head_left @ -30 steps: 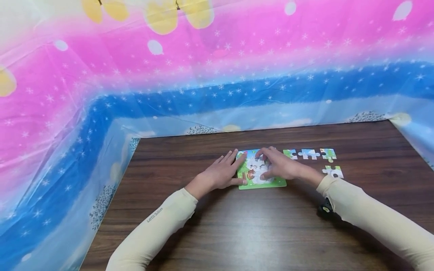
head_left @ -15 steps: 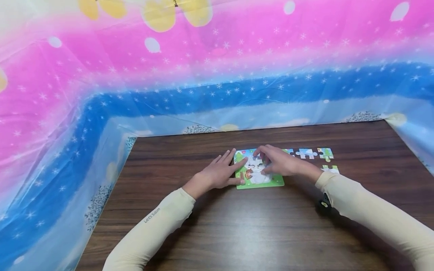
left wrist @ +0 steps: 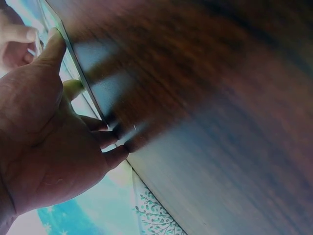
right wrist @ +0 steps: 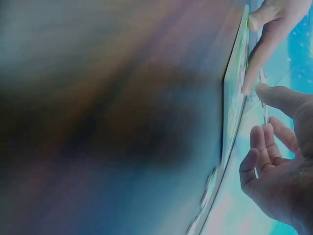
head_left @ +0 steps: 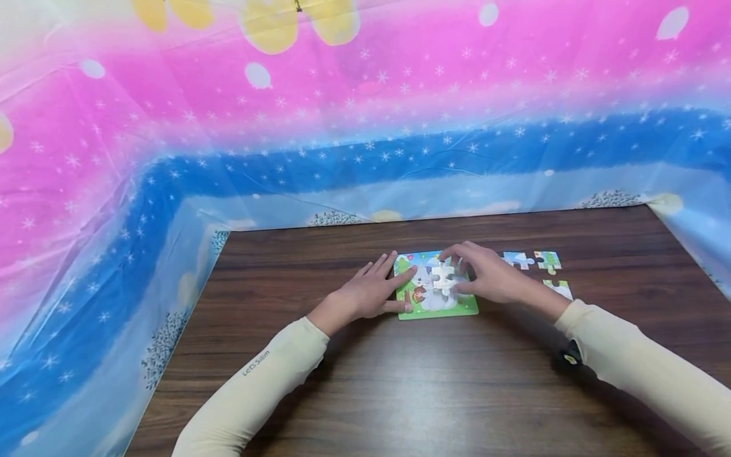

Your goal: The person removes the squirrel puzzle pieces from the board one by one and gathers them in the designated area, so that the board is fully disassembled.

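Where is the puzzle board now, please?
Right of centre in the head view, the puzzle board lies partly under the left hand, left of loose pieces.

Logged green-bordered cartoon puzzle board [head_left: 438, 313] lying flat on dark wood table [head_left: 365, 393]; saw whitish puzzle piece [head_left: 443, 278] pinched above it, three loose pieces [head_left: 548, 261] near its right.

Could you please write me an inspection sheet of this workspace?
Surface: dark wood-grain table, with a bright reflection toward the front.
Job's things: a picture puzzle; one puzzle piece held at it; three loose pieces visible to its right, one partly behind the right forearm.
Clutter: nothing seen.
Hands: left hand rests its thumb and index finger on the puzzle's left side; right hand pinches the puzzle piece.
Cables: nothing seen.
Surroundings: pink and blue snowflake-patterned cloth behind and at the sides.
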`<act>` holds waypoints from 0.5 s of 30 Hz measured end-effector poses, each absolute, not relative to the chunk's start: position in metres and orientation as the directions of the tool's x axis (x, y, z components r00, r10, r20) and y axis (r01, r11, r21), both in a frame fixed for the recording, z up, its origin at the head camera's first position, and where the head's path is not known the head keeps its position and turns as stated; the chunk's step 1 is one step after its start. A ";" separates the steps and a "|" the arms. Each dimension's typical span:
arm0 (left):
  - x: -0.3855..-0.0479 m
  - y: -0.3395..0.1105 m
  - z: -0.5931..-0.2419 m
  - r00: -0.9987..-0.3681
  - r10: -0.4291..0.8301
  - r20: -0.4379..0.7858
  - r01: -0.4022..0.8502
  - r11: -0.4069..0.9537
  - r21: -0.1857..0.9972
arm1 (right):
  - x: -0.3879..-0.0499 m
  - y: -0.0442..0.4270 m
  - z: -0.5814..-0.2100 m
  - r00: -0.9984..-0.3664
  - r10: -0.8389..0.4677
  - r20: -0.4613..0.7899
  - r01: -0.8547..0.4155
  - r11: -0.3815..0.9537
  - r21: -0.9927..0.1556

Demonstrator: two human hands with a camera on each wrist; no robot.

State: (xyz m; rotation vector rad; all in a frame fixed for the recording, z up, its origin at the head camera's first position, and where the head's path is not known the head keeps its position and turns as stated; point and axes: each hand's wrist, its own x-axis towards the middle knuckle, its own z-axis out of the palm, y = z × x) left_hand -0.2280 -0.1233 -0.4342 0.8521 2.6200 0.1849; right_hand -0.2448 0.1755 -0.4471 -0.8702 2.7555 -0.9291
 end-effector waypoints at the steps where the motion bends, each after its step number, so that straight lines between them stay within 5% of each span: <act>1: -0.228 -0.123 -0.434 -0.745 0.591 -0.310 0.539 0.807 0.242 | -0.242 0.182 -0.448 -0.831 -0.548 0.090 -0.492 0.652 -0.577; 15: -0.229 -0.125 -0.438 -0.750 0.596 -0.287 0.538 0.802 0.261 | -0.214 0.282 -0.452 -0.870 -0.485 0.090 -0.473 0.767 -0.434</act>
